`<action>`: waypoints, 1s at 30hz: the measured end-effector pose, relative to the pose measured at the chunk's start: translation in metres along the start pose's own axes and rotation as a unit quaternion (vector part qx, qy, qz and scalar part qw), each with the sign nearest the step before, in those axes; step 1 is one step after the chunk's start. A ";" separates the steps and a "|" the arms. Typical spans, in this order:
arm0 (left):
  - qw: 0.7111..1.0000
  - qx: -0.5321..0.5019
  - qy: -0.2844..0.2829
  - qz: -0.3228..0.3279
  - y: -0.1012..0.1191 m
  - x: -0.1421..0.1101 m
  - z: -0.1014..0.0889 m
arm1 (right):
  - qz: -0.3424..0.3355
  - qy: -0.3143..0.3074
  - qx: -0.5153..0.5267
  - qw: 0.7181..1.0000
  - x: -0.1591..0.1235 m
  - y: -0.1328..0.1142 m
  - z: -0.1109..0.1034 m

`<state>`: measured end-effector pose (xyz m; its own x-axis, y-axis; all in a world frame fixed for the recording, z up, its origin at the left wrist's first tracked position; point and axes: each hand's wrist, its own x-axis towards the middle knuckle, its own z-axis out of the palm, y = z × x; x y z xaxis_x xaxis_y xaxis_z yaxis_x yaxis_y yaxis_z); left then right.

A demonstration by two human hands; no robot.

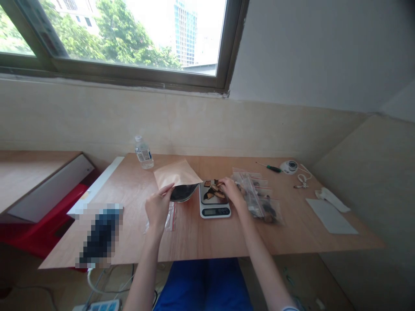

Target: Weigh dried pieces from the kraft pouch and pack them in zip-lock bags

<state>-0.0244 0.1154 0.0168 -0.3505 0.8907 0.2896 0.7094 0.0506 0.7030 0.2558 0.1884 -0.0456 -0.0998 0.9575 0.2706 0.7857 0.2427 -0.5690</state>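
Observation:
My left hand (pixel 159 204) grips a brown kraft paper bag (pixel 177 173) by its edge. The bag is tilted, and its dark-lined mouth faces the digital kitchen scale (pixel 215 211) beside it. Several dried brown slices (pixel 214 190), with pale faces and dark rims, lie on the scale's metal plate. My right hand (pixel 231 190) reaches over the plate's right side, its fingers pinched on a dried slice at the pile's back edge. Flat clear zip bags (pixel 170 217) with red strips lie below the paper bag, partly hidden by my left hand.
Filled zip bags (pixel 259 198) are heaped right of the scale. A water bottle (pixel 144 153) stands at the back left. A screwdriver (pixel 274 168), a white camera (pixel 288 167) with cable, and white paper (pixel 332 218) lie on the right. A blurred dark object (pixel 102 235) is front left.

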 end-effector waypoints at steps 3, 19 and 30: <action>1.000 -0.001 -0.001 -0.006 0.000 0.001 -0.001 | -0.003 -0.010 -0.002 1.000 0.002 0.004 0.001; 1.000 -0.022 -0.010 -0.008 0.001 0.000 -0.004 | 0.090 0.075 0.065 0.991 -0.005 0.027 0.014; 1.000 -0.019 -0.015 -0.005 0.001 -0.001 -0.004 | 0.144 0.107 0.165 0.970 -0.005 0.030 0.019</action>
<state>-0.0257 0.1133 0.0200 -0.3382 0.9037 0.2625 0.6819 0.0431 0.7302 0.2679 0.1940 -0.0785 0.2515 0.9472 0.1989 0.5207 0.0408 -0.8527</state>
